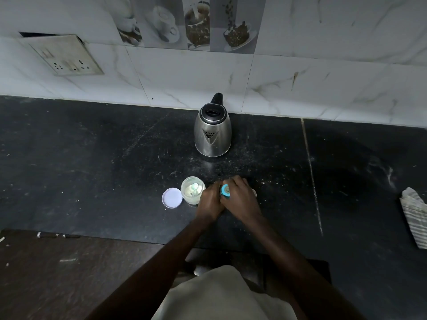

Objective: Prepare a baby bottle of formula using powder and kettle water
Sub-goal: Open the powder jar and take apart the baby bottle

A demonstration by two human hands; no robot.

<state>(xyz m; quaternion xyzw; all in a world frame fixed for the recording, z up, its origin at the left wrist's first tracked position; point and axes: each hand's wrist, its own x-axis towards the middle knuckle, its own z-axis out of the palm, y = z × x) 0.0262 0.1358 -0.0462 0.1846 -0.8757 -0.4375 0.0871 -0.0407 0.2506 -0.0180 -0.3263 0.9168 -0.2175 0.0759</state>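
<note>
A baby bottle with a blue ring and teat [224, 190] stands on the black counter [92, 169], mostly hidden by my hands. My right hand [239, 198] curls over the blue top, and my left hand [210, 200] grips the bottle's body from the left. Just left of them stands an open clear jar of pale powder [192, 190] with a scoop inside. Its white lid [172, 197] lies flat beside it. A steel kettle [212, 132] with a black handle stands behind, near the wall, spout toward me.
A striped cloth [414, 215] lies at the counter's right edge. A wall socket plate [65, 56] hangs at the upper left. A small pale object [254, 192] peeks out right of my right hand. The counter's front edge runs just below my forearms.
</note>
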